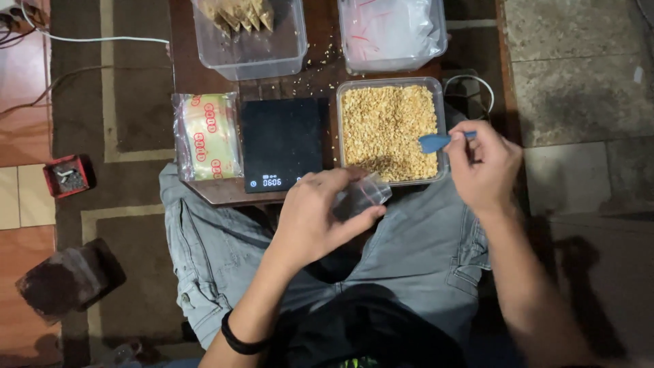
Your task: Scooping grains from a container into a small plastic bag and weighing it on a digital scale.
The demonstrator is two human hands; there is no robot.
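Observation:
My left hand point(320, 218) holds a small clear plastic bag point(364, 194) open just below the near edge of a low table. My right hand point(482, 165) grips a blue spoon point(436, 142) whose scoop rests over the right side of a clear tub point(443, 123) filled with golden crumbly grains point(385, 129). A black digital scale point(283, 143) with a lit display sits left of the tub. I sit cross-legged in grey jeans under both hands.
A wrapped yellow-green packet point(208, 136) lies left of the scale. Two clear bins stand at the back: one with filled brown packets point(248, 34), one with empty plastic bags point(392, 31). A red ashtray point(67, 176) and cables point(88, 37) lie on the floor at left.

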